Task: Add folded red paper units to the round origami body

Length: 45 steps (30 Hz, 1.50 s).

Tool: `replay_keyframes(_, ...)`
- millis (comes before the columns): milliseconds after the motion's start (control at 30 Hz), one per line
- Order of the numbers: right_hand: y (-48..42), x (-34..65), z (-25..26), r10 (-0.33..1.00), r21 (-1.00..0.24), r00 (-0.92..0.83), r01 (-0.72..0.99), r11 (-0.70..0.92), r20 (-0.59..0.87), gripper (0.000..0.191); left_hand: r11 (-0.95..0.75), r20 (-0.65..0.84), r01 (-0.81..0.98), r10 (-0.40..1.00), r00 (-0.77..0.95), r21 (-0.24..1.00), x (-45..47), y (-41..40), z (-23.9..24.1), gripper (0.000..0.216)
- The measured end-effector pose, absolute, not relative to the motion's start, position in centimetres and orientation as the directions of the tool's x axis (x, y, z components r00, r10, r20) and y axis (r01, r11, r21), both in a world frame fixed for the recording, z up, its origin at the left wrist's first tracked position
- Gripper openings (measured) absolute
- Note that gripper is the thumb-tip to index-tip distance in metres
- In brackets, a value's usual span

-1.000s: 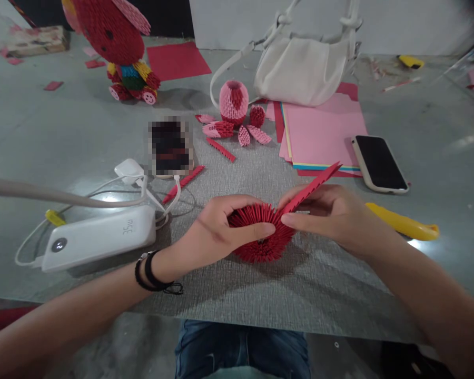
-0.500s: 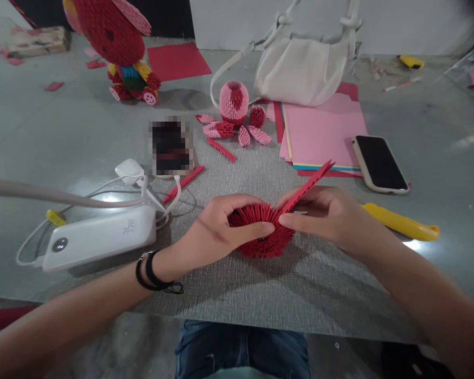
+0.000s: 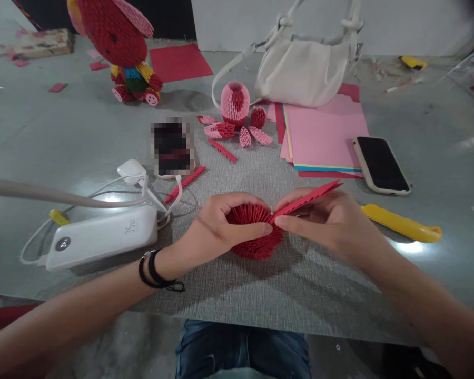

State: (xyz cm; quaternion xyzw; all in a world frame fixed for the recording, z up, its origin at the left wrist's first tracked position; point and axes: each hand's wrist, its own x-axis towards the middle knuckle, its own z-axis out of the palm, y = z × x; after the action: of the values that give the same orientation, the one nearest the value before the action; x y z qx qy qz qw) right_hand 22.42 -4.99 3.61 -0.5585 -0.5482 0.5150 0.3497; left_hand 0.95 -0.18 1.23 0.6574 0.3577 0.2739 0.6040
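Note:
A round red modular-origami piece (image 3: 255, 239) made of folded paper points rests on a grey woven mat (image 3: 284, 284) in front of me. My left hand (image 3: 217, 229) wraps round its left side, thumb pressed on its top. My right hand (image 3: 327, 221) pinches a long red strip of stacked folded units (image 3: 306, 199). The strip's near tip meets the rim of the round piece by my left thumb, and its far end points up to the right.
Left lie a white power bank (image 3: 100, 238), a charger plug (image 3: 131, 169) and a blurred phone (image 3: 173, 148). Behind are pink-and-red origami parts (image 3: 235, 102), a red origami figure (image 3: 118, 37), a white bag (image 3: 304, 66), pink paper sheets (image 3: 322, 134), a dark phone (image 3: 381, 164) and a yellow cutter (image 3: 403, 223).
The red strip in my right hand has tilted down to a flatter angle. Both hands and the round piece stay almost in place, shifted slightly away from me.

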Motion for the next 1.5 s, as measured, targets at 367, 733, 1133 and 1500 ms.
replay_keyframes(367,-4.5,22.9,3.4,0.998,-0.965,-0.008,0.256,-0.056,-0.060,0.005,-0.002,-0.094,0.165,0.814,0.574,0.986,0.9,-0.4,1.5,0.026)
replay_keyframes(733,-3.2,26.7,2.5,0.949,-0.576,-0.206,0.817,0.032,-0.239,0.025,-0.040,-0.059,0.163,0.825,0.563,0.986,1.2,-0.5,1.8,0.024)
replay_keyframes(1133,-5.4,22.6,4.1,0.993,-0.880,-0.107,0.475,0.001,-0.057,0.009,-0.103,-0.039,0.191,0.782,0.622,0.976,1.1,-0.3,1.6,0.034)
replay_keyframes(1500,-5.1,22.4,3.4,0.991,-0.863,-0.123,0.504,0.011,-0.059,0.007,-0.117,-0.048,0.231,0.798,0.601,0.966,1.1,-0.3,1.3,0.034)
